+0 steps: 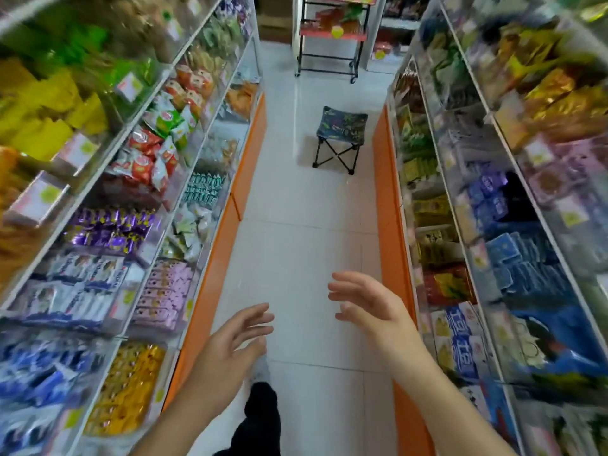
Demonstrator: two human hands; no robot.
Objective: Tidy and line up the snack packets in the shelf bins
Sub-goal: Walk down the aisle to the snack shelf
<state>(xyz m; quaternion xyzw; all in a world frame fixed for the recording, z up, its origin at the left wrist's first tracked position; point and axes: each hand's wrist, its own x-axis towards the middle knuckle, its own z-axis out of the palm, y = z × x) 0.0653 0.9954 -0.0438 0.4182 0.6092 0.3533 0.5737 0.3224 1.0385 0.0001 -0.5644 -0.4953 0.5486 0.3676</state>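
Left hand [227,343] & right hand [371,307] are over the aisle floor [296,258], fingers spread loose, holding nothing. Snack packets lie in clear shelf bins on both sides of the fingers: pink packets [164,294] left, blue-white packets [460,337] right. Beyond the fingertips stands a folding stool [340,133], then a wheeled rack [329,37].

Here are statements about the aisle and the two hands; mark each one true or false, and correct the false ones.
1. Both hands are empty. True: the left hand and the right hand hold nothing, fingers spread.
2. A folding stool stands in the aisle. True.
3. The purple packets are on the right shelves. False: they are on the left shelves.
4. The right hand grips a blue packet. False: it hovers over the floor.
5. The shelf bases are green. False: the orange base panel shows.
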